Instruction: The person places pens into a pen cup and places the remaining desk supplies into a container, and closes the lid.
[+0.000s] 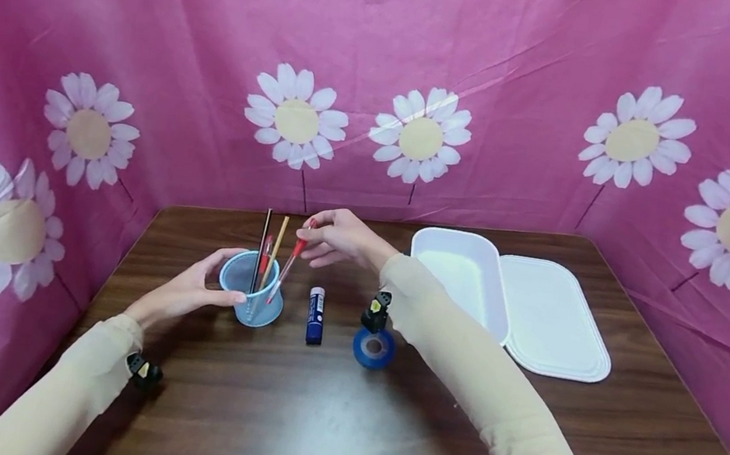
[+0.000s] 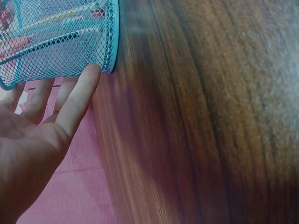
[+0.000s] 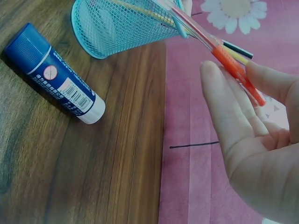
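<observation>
A light-blue mesh pen cup stands upright at the left of the table, holding a black pencil, a yellow pencil and a red-capped pen. My left hand holds the cup's left side, thumb in front and fingers behind. Between thumb and fingertips, my right hand pinches a clear-barrelled red pen. That pen slants down at the cup's right rim; whether its tip is inside, I cannot tell. In the left wrist view, the fingers touch the mesh wall.
A blue glue stick lies right of the cup. Near the right forearm is a roll of blue tape. Farther right, a white box sits beside its white lid. A pink flowered cloth hangs behind the wooden table.
</observation>
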`<state>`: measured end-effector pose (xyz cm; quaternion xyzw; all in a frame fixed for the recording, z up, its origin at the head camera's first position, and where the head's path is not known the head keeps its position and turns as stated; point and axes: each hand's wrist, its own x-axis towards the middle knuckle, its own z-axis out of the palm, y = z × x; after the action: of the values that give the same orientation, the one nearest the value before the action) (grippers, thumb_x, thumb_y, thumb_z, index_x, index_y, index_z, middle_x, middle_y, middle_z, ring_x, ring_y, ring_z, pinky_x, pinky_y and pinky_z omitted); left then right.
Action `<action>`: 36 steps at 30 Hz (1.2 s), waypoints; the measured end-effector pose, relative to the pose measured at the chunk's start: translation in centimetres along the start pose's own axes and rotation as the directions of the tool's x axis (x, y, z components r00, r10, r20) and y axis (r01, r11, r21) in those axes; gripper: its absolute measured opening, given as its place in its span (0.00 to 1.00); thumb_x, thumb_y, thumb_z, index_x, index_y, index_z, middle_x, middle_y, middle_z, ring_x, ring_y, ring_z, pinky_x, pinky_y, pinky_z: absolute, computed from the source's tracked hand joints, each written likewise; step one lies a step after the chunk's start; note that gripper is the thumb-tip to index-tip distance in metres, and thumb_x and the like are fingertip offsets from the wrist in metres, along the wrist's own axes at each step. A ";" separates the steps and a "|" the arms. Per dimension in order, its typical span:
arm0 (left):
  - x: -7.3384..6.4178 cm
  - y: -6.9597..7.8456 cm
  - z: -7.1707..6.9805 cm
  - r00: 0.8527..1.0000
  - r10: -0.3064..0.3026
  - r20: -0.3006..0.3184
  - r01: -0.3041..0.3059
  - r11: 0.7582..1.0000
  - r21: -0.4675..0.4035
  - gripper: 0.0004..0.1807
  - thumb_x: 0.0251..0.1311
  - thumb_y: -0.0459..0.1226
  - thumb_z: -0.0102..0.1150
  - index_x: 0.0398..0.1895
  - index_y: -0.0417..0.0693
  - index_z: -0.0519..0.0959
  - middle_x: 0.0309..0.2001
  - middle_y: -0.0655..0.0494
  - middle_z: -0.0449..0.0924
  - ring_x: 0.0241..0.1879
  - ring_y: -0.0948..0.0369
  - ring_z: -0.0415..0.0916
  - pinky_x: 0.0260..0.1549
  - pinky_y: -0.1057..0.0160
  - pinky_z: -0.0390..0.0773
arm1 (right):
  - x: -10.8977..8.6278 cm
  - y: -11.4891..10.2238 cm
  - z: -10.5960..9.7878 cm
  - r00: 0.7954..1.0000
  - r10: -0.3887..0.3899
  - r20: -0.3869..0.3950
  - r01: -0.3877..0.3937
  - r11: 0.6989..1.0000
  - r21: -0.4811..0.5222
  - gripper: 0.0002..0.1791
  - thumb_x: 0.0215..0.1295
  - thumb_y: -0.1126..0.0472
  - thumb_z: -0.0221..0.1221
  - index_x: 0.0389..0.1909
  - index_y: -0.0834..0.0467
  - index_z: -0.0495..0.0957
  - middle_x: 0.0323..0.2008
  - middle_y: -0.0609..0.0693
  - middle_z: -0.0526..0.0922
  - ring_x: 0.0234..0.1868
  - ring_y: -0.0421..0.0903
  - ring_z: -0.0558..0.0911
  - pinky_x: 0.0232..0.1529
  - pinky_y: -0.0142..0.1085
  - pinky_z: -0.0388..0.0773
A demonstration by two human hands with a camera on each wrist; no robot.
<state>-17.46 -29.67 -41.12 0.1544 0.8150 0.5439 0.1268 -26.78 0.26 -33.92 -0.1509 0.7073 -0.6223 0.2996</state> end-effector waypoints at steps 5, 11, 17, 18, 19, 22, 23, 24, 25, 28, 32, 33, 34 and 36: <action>0.1 -0.1 0.2 1.000 0.007 0.020 -0.007 0.999 -0.033 0.41 0.62 0.37 0.70 0.75 0.53 0.60 0.66 0.43 0.69 0.63 0.45 0.69 0.56 0.64 0.74 | 0.1 -0.2 0.0 0.999 -0.015 -0.039 0.017 0.999 0.044 0.12 0.72 0.60 0.63 0.49 0.63 0.78 0.40 0.60 0.87 0.46 0.60 0.87 0.46 0.51 0.84; 0.2 0.1 0.3 1.000 0.010 0.020 -0.009 0.999 -0.043 0.41 0.62 0.37 0.71 0.75 0.53 0.60 0.66 0.43 0.69 0.62 0.44 0.71 0.54 0.63 0.76 | -0.2 -1.0 -0.4 0.994 -0.055 -0.089 0.064 0.994 0.093 0.12 0.71 0.61 0.63 0.49 0.63 0.78 0.40 0.61 0.87 0.45 0.61 0.87 0.41 0.46 0.86; 0.4 0.2 0.1 1.000 0.005 0.021 -0.005 1.000 -0.026 0.41 0.62 0.37 0.70 0.75 0.53 0.60 0.66 0.44 0.69 0.61 0.45 0.72 0.54 0.63 0.76 | -0.2 -1.4 -0.5 0.989 -0.083 -0.125 0.094 0.992 0.085 0.13 0.71 0.61 0.63 0.51 0.63 0.78 0.40 0.60 0.86 0.44 0.59 0.88 0.41 0.46 0.86; 0.4 0.3 0.1 1.000 0.004 0.022 -0.003 1.000 -0.022 0.41 0.62 0.37 0.70 0.75 0.53 0.59 0.66 0.44 0.69 0.61 0.45 0.72 0.54 0.63 0.76 | -0.1 -1.3 -0.4 0.988 -0.087 -0.124 0.097 0.992 0.076 0.13 0.72 0.60 0.63 0.52 0.63 0.78 0.41 0.60 0.86 0.44 0.59 0.87 0.42 0.46 0.86; 0.4 0.3 0.0 1.000 0.006 0.023 -0.005 1.000 -0.018 0.41 0.62 0.37 0.70 0.75 0.53 0.60 0.66 0.44 0.69 0.61 0.45 0.72 0.54 0.62 0.76 | -0.1 -1.3 -0.3 0.988 -0.091 -0.123 0.100 0.993 0.067 0.14 0.72 0.60 0.63 0.52 0.63 0.77 0.41 0.60 0.86 0.44 0.59 0.87 0.41 0.46 0.86; 0.3 0.2 -0.1 1.000 0.010 0.024 -0.010 1.000 -0.005 0.40 0.62 0.38 0.70 0.75 0.54 0.60 0.66 0.44 0.70 0.61 0.46 0.72 0.54 0.62 0.76 | 0.1 -1.1 0.3 0.989 -0.108 -0.106 0.112 0.993 0.033 0.17 0.74 0.59 0.61 0.56 0.64 0.77 0.44 0.62 0.85 0.47 0.61 0.86 0.41 0.47 0.86; 0.3 0.2 -0.2 1.000 0.012 0.023 -0.012 1.000 0.003 0.40 0.62 0.38 0.71 0.75 0.54 0.60 0.66 0.45 0.70 0.62 0.46 0.71 0.54 0.62 0.76 | 0.1 -1.0 0.6 0.989 -0.109 -0.097 0.112 0.993 0.023 0.17 0.75 0.58 0.60 0.57 0.64 0.77 0.45 0.62 0.85 0.48 0.62 0.86 0.41 0.47 0.86; 0.2 0.2 -0.3 1.000 0.014 0.023 -0.014 1.000 0.012 0.40 0.62 0.38 0.71 0.74 0.54 0.61 0.66 0.46 0.70 0.62 0.47 0.70 0.55 0.62 0.75 | 0.2 -0.8 0.9 0.990 -0.107 -0.092 0.109 0.994 0.016 0.18 0.75 0.58 0.59 0.58 0.64 0.77 0.46 0.62 0.85 0.47 0.60 0.87 0.42 0.48 0.86; 0.2 0.2 -0.3 1.000 0.017 0.021 -0.018 1.000 0.022 0.40 0.62 0.38 0.71 0.74 0.54 0.61 0.66 0.46 0.70 0.63 0.47 0.70 0.55 0.63 0.75 | 0.3 -0.7 1.1 0.991 -0.104 -0.083 0.105 0.994 0.011 0.18 0.75 0.58 0.59 0.59 0.64 0.77 0.46 0.62 0.85 0.47 0.60 0.86 0.42 0.48 0.86; 0.1 0.2 -0.4 1.000 0.024 0.017 -0.025 0.999 0.042 0.40 0.61 0.38 0.71 0.74 0.53 0.61 0.67 0.47 0.69 0.65 0.49 0.67 0.57 0.64 0.73 | 0.5 -0.4 1.9 0.994 -0.086 -0.061 0.086 0.996 -0.002 0.19 0.76 0.58 0.58 0.61 0.63 0.77 0.47 0.60 0.86 0.48 0.60 0.86 0.44 0.50 0.85; 0.1 0.2 -0.5 0.999 0.032 0.016 -0.032 0.998 0.046 0.41 0.62 0.38 0.71 0.75 0.53 0.61 0.67 0.47 0.68 0.65 0.49 0.66 0.57 0.64 0.73 | 0.5 -0.1 2.5 0.996 -0.076 -0.048 0.075 0.997 -0.020 0.21 0.76 0.58 0.58 0.64 0.63 0.75 0.47 0.57 0.86 0.51 0.63 0.85 0.44 0.51 0.85; 0.1 0.1 -0.5 0.999 0.034 0.015 -0.034 0.998 0.045 0.41 0.62 0.38 0.71 0.75 0.53 0.61 0.67 0.47 0.68 0.65 0.49 0.66 0.56 0.64 0.73 | 0.5 -0.1 2.5 0.996 -0.077 -0.045 0.076 0.997 -0.025 0.21 0.76 0.58 0.57 0.64 0.63 0.75 0.48 0.58 0.86 0.52 0.63 0.84 0.44 0.50 0.85; 0.1 0.1 -0.5 0.999 0.034 0.016 -0.035 0.999 0.042 0.41 0.62 0.38 0.71 0.75 0.53 0.61 0.67 0.47 0.68 0.65 0.49 0.66 0.56 0.64 0.74 | 0.5 0.0 2.6 0.996 -0.077 -0.042 0.076 0.997 -0.027 0.21 0.77 0.58 0.57 0.65 0.64 0.74 0.48 0.58 0.86 0.51 0.63 0.84 0.44 0.50 0.85; 0.1 0.1 -0.5 0.999 0.036 0.014 -0.037 0.999 0.039 0.41 0.61 0.38 0.71 0.75 0.53 0.61 0.67 0.47 0.68 0.64 0.49 0.66 0.55 0.64 0.74 | 0.7 0.2 2.6 0.997 -0.075 -0.032 0.074 0.997 -0.033 0.22 0.77 0.58 0.57 0.66 0.64 0.73 0.50 0.58 0.85 0.52 0.63 0.84 0.43 0.49 0.85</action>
<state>-17.73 -29.99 -40.81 0.1753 0.8217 0.5289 0.1194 -25.68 -2.14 -34.42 -0.1718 0.7157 -0.6242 0.2620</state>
